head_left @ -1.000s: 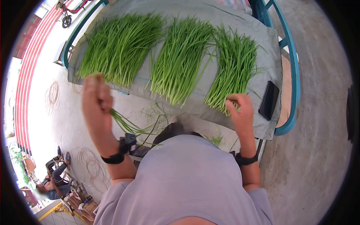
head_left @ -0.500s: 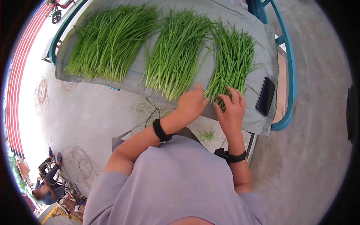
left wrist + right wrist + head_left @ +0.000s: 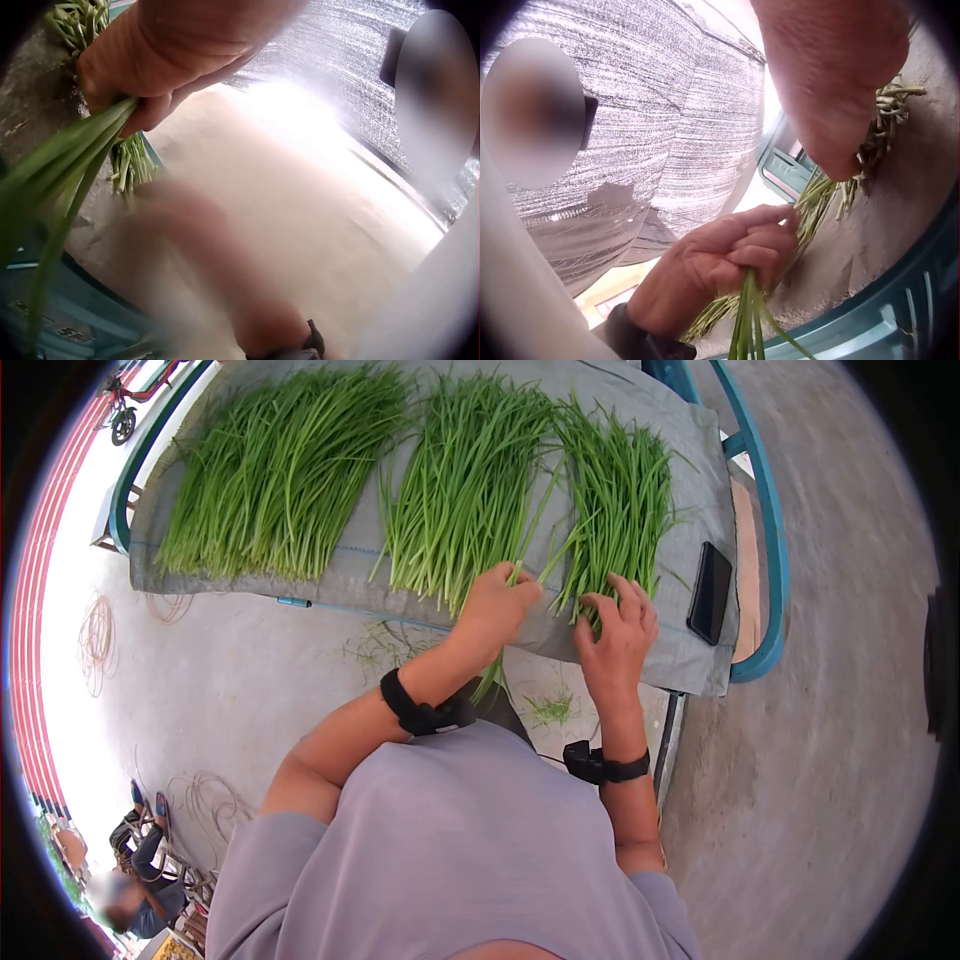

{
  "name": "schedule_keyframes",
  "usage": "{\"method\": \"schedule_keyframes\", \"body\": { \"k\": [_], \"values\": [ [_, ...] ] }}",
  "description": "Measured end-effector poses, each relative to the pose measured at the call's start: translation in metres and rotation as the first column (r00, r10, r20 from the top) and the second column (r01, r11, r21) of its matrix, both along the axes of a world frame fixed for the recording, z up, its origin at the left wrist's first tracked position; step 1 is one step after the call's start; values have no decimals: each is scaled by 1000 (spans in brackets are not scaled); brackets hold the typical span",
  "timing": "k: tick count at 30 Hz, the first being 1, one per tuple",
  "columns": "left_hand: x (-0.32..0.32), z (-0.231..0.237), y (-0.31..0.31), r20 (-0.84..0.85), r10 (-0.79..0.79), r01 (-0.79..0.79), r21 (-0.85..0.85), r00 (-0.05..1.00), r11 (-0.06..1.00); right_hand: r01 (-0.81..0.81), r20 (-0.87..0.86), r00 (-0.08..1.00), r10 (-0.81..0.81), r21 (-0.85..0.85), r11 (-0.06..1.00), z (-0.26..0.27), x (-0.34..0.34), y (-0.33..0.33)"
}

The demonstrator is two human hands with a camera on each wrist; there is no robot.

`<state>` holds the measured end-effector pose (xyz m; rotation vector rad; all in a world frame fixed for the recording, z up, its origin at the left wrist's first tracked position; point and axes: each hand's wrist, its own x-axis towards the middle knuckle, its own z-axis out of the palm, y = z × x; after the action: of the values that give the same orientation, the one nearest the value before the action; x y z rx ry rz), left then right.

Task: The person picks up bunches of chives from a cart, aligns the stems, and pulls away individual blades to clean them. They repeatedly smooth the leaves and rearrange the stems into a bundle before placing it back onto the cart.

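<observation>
Three piles of green chives lie on a grey cloth: a broad left pile, a middle pile and a narrower right pile. My left hand is in front of the gap between the middle and right piles, gripping a few chives whose leaves hang below the fist. Beside it, my right hand has its fingers bent over the stalk ends of the right pile. Its fingertips are partly hidden among the stalks, and I cannot tell whether they pinch any.
A black phone lies on the cloth, right of the piles. Teal rails bound the cloth's sides. Loose green scraps are on the floor below. At the lower left a person sits near coiled wire.
My left hand has swung from the left, in front of the left pile, across to the right with chives in its grip. My right hand stays at the right pile's stalk ends.
</observation>
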<state>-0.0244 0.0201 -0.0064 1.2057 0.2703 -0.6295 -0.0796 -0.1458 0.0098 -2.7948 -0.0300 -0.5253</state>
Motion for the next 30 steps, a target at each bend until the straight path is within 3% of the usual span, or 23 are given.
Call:
{"method": "schedule_keyframes", "body": {
  "k": [4,10,13,19,22,25,27,30],
  "values": [
    [0,-2,1,-33,4,-6,-69,999,998,22,71,997,-22,6,1000,4,0,15],
    [1,-11,0,-23,-37,35,-76,999,996,75,16,997,-73,-146,986,0,7,31],
    [3,-11,0,-26,-53,52,-61,998,997,87,50,995,-82,-123,989,-12,7,24],
    [3,-17,1,7,-83,83,-49,997,995,147,115,979,-167,165,975,-14,-6,20],
    [-1,-15,-1,197,-130,101,151,972,983,197,69,967,-246,415,888,-6,-16,19],
    [-17,26,4,479,-202,85,254,854,963,174,120,958,-259,471,865,6,-25,23],
    [-18,15,-5,702,-257,77,278,664,957,134,143,967,-213,427,894,15,-29,21],
    [-14,4,-16,867,-297,5,322,400,947,80,150,976,-159,436,897,23,-33,17]
  ]
}}
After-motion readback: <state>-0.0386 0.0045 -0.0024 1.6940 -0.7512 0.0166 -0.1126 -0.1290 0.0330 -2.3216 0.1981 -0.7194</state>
